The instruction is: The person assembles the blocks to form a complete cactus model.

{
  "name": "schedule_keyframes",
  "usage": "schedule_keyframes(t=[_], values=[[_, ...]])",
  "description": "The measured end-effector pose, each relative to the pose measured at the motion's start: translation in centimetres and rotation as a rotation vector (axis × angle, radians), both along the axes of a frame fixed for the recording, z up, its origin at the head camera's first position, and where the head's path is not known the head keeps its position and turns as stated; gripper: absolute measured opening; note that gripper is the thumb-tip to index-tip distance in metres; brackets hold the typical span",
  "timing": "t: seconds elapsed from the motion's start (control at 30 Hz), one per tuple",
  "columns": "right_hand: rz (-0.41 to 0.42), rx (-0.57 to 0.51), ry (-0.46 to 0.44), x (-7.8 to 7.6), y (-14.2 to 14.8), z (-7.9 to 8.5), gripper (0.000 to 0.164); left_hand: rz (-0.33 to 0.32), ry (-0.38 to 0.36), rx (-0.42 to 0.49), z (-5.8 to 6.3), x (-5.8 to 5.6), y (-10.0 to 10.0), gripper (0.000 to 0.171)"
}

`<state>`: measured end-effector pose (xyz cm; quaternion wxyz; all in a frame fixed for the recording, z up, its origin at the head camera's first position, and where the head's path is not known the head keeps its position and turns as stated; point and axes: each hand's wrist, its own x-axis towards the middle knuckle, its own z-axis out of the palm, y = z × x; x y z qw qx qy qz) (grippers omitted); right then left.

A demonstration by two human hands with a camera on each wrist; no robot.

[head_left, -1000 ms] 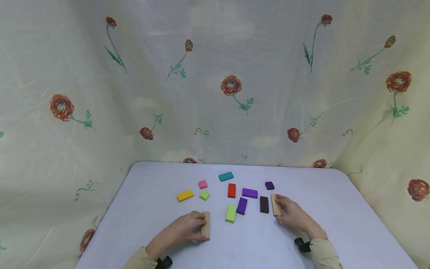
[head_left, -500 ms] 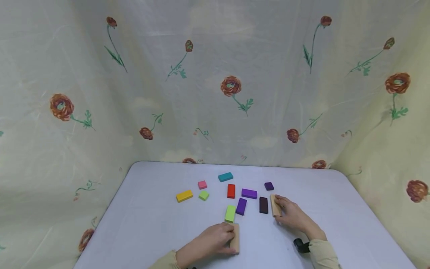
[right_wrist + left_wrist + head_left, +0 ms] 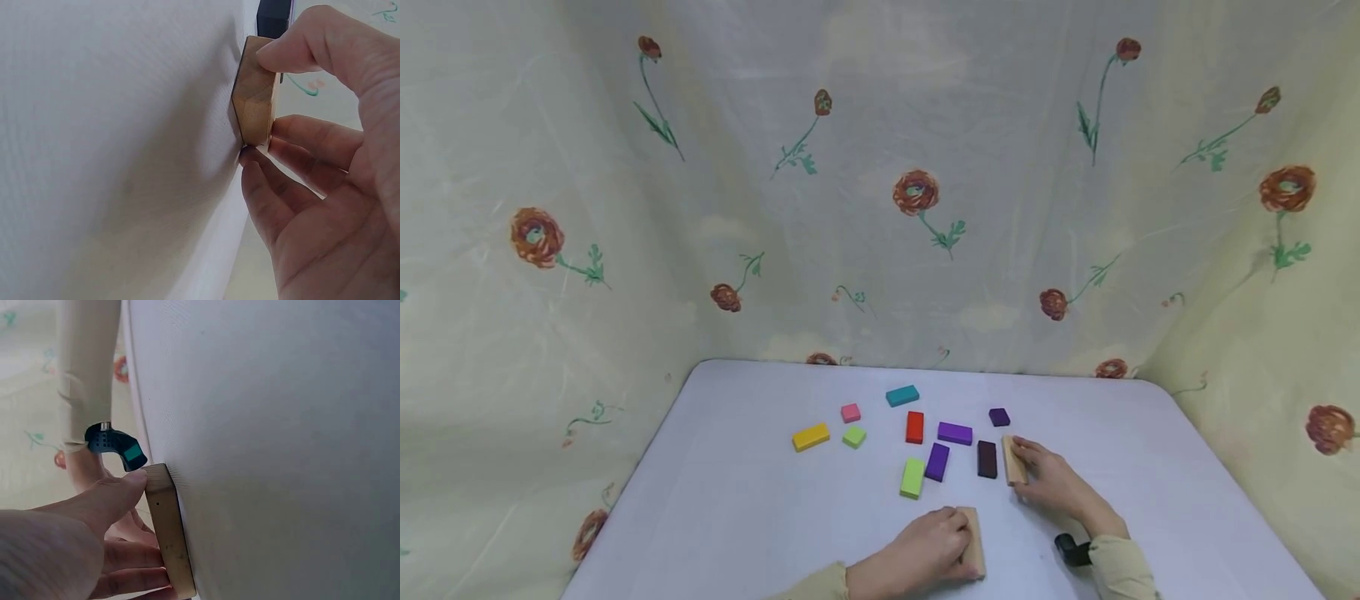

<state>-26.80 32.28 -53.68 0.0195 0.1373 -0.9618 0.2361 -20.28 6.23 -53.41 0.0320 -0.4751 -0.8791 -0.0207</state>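
Near the front of the table, my left hand [image 3: 923, 550] grips a plain wooden block [image 3: 973, 543] by its ends, thumb at the near end and fingers at the far one. In the left wrist view that block [image 3: 169, 531] lies against the white surface. My right hand [image 3: 1060, 482] holds a second plain wooden block [image 3: 1013, 461] between thumb and fingers on the table. Just left of it lies a dark brown block [image 3: 987, 459]. The right wrist view shows this wooden block [image 3: 256, 90] pinched, with a dark block [image 3: 274, 17] beyond it.
Loose blocks lie across the white table [image 3: 722, 517]: light green [image 3: 912, 477], purple [image 3: 937, 462], violet [image 3: 955, 433], red [image 3: 914, 427], teal [image 3: 902, 396], yellow [image 3: 811, 437], pink [image 3: 850, 412], small green [image 3: 853, 437] and small dark purple [image 3: 998, 417]. A flowered curtain [image 3: 865, 125] stands behind.
My left hand has slid its wooden block to the right and slightly nearer along the table, closer to my right hand. The right hand and its block have stayed in place.
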Motion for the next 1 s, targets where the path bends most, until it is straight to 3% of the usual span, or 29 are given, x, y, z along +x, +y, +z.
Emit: schedule_keyframes(t=[0.37,0.6,0.83,1.0], values=[[-0.004,-0.007,-0.014,0.1,0.1,-0.1,0.068,0.032,0.028,0.054,0.0,0.5,0.0,0.037],[-0.009,-0.023,-0.024,0.1,-0.3,0.1,0.068,-0.049,0.007,0.041,-0.1,1.6,-0.3,0.036],[-0.007,-0.013,-0.007,0.1,-0.3,0.1,0.067,-0.093,0.135,0.104,-0.2,2.8,-0.6,0.029],[-0.006,-0.015,-0.003,0.2,-0.1,0.0,0.067,-0.083,0.133,0.08,-0.3,2.9,-0.6,0.029]])
